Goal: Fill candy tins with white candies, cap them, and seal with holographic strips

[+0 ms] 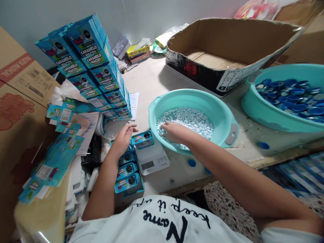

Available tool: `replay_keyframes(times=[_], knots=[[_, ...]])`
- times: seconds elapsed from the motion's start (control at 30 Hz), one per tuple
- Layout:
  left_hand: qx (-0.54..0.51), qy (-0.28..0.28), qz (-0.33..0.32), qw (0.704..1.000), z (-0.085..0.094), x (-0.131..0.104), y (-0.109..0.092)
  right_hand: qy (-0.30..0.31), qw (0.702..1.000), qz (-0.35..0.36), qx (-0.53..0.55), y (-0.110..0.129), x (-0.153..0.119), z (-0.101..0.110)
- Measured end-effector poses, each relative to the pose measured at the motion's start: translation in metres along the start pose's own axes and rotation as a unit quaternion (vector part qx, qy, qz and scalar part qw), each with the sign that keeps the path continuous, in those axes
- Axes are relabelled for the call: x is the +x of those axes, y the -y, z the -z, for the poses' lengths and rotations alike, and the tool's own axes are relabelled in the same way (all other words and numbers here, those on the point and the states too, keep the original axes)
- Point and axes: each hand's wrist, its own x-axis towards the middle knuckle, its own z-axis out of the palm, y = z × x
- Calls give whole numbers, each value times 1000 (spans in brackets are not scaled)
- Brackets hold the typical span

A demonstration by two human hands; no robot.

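Note:
My right hand (174, 133) is down in a turquoise basin (220, 114), its fingers curled together into small pale blue and white candies (194, 123). Its fingertips are partly hidden among them. My left hand (124, 137) hovers with fingers stretched out beside a small blue candy box (143, 139), apparently holding nothing. That box rests on a white kitchen scale (152, 157) with a lit display, too small to read surely. Below my left hand, several similar small boxes (126, 171) with dark round openings sit in a row inside a blue display tray (140, 189).
Stacked blue cartons (101, 81) rise at the back left. Flattened blue packaging (55, 162) and a large cardboard box (22, 91) stand left. An open carton (202, 67) lies behind the basin. Another turquoise tub (278, 118) at right holds blue caps (298, 101).

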Motion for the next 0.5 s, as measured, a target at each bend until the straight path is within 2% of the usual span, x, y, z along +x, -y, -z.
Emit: replay_keyframes(times=[0.5], knots=[[1,5,5,1000,1,1,-2,-27,1000,12,-2,-2,0,2]])
